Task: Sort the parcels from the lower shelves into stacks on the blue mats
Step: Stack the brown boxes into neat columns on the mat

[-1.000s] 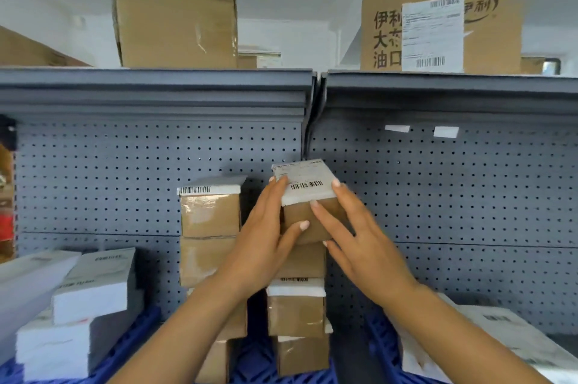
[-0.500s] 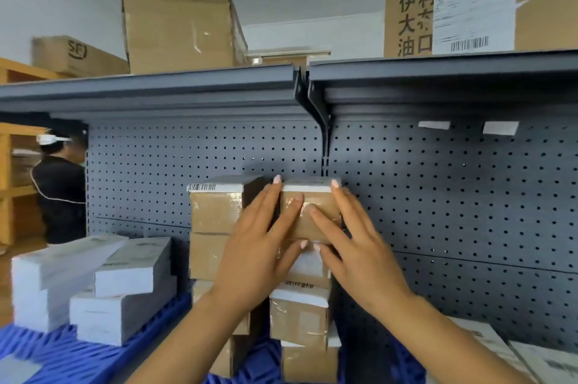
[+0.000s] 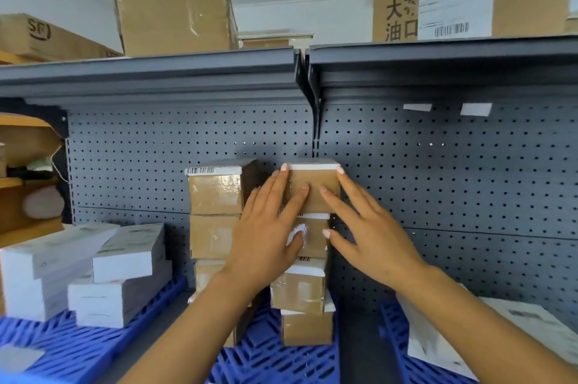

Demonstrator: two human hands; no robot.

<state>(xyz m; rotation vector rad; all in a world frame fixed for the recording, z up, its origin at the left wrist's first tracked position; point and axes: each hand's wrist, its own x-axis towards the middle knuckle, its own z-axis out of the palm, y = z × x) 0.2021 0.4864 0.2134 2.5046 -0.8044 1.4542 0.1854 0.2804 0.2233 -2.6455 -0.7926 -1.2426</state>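
Topping the right-hand column of taped boxes on the blue slatted plastic mat point(image 3: 269, 365) is the small brown cardboard parcel with a white label on its upper face point(image 3: 314, 177). It lies directly ahead of both hands, between them, at the height of the fingertips. Seen from the front it is slightly wider than tall, with its width running left to right.

The left hand point(image 3: 266, 236) lays straight fingers on its left front edge. The right hand point(image 3: 372, 236) lays straight fingers on its right front edge. Neither hand curls round it, and neither is clearly nearer. The judgement is that the parcel is being squared or steadied.

The neighbouring column of brown boxes point(image 3: 215, 196) stands just beside it. Whether the parcel's rear touches the grey perforated back panel point(image 3: 438, 180) cannot be told. The left hand covers much of the box below, and the forearm hides the neighbouring column's base.
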